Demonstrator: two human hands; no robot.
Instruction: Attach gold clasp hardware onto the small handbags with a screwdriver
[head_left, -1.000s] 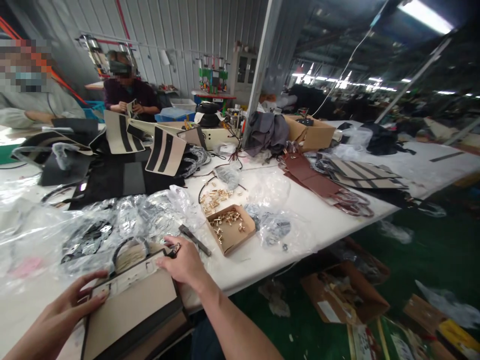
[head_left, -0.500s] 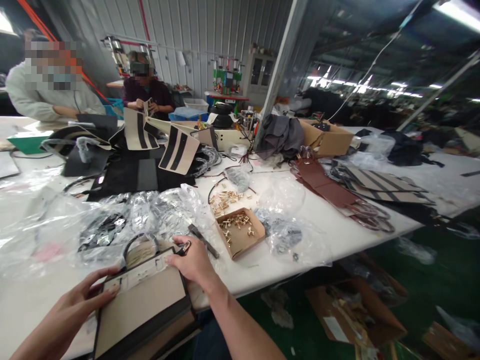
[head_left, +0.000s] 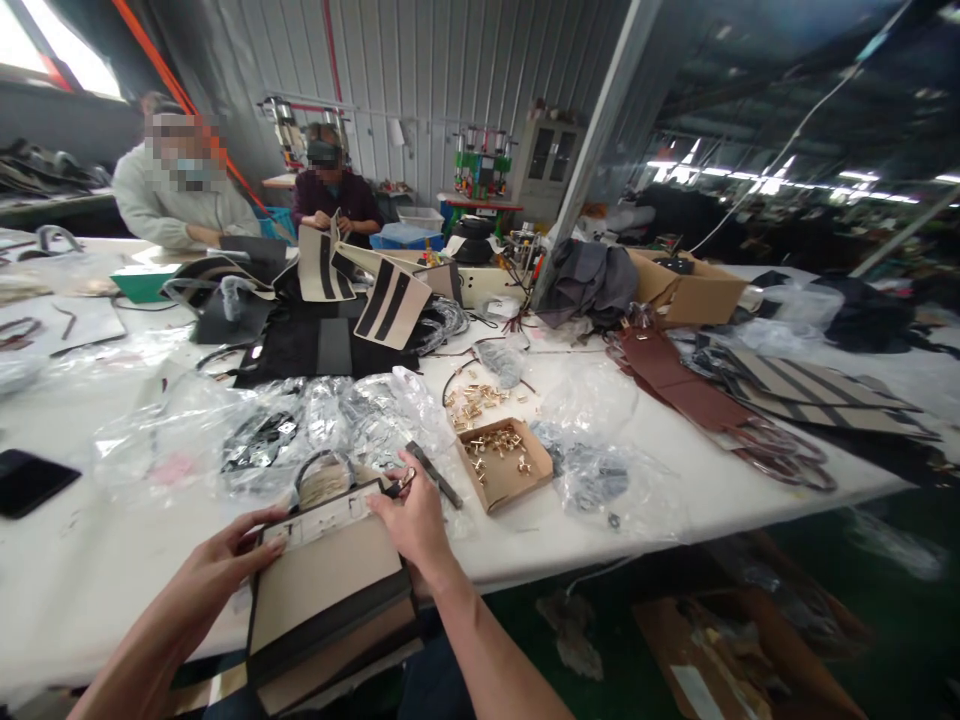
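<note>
Head view: a tan bag panel (head_left: 326, 585) is seen at the near edge of the white counter (head_left: 67, 590), partly overhanging it toward the person.
Panel position: held between both hands, on top of a stack of like panels — dark trim along its near edge, a pale strip with cut-outs along its far edge.
Long axis: the far strip is run left to right, tilted slightly up toward the right hand.
Left hand (head_left: 217, 570): laid on the panel's left far corner; fingers (head_left: 259, 520) are spread and flat, index tip touching the pale strip — nothing is pinched.
Right hand (head_left: 416, 525): set at the panel's right far corner; a small dark metal fitting (head_left: 401, 483) is pinched between thumb and forefinger, the other fingers curled.
Key relation: the fitting is held just past the right end of the strip, so the strip's cut-outs lie to the left of the right fingertips and slightly nearer the person; the right hand is the nearer one to that end, the left hand only steadying.
Handle loop (head_left: 324, 472): seen just beyond the strip, between the hands, partly under clear plastic bags (head_left: 247, 435).
Parts box (head_left: 506, 462): an open cardboard tray of gold fittings, near and to the right of the right hand, not touched.
Dark strip (head_left: 435, 475): lying on the counter just beyond the right fingertips.
Co-workers: two people seated at the far side, well apart.
</note>
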